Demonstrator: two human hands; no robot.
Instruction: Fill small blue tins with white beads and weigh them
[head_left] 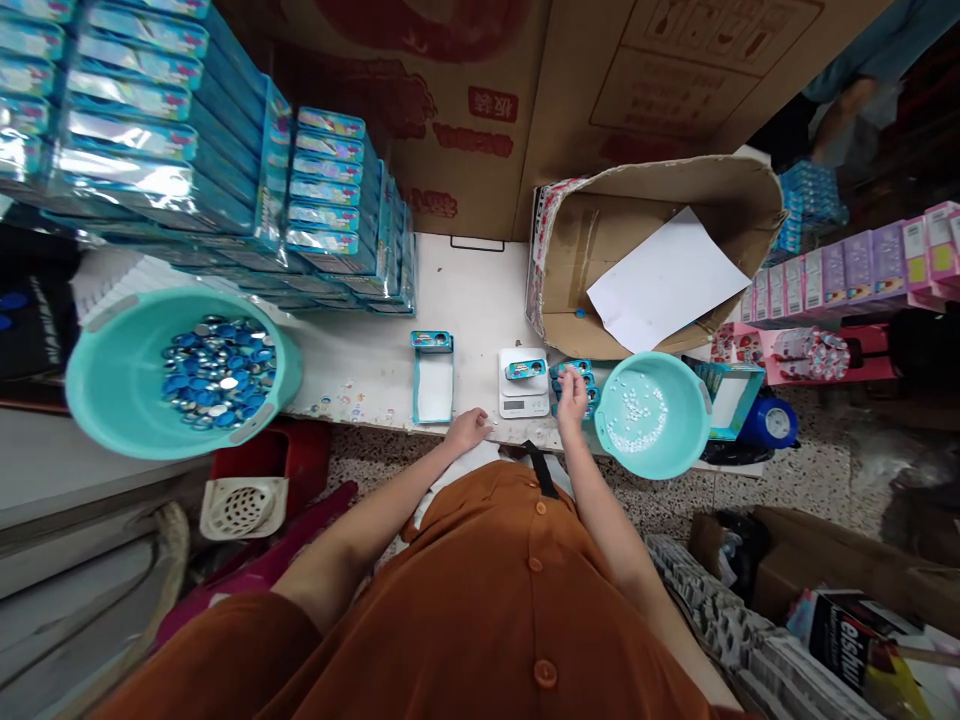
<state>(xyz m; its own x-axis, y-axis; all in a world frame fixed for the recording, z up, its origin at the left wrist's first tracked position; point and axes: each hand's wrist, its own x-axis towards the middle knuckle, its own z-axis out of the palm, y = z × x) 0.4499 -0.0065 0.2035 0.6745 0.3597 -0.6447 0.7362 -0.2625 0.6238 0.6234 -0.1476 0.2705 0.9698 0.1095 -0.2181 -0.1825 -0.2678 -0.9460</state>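
Observation:
My left hand rests at the table's front edge with its fingers curled in; whether anything is in them does not show. Left of it lies an open blue box with a white inside and a small printed tin at its far end. A white digital scale carries another small blue tin. Just right of the scale, my right hand is pinched above several small blue tins. What its fingertips hold is too small to make out. Beside it stands a turquoise tub with small white pieces inside.
Another turquoise tub holds blue and silver discs at left. Wrapped blue boxes are stacked behind it. A cut-open carton with a white sheet stands at back right. A red bin sits below the table.

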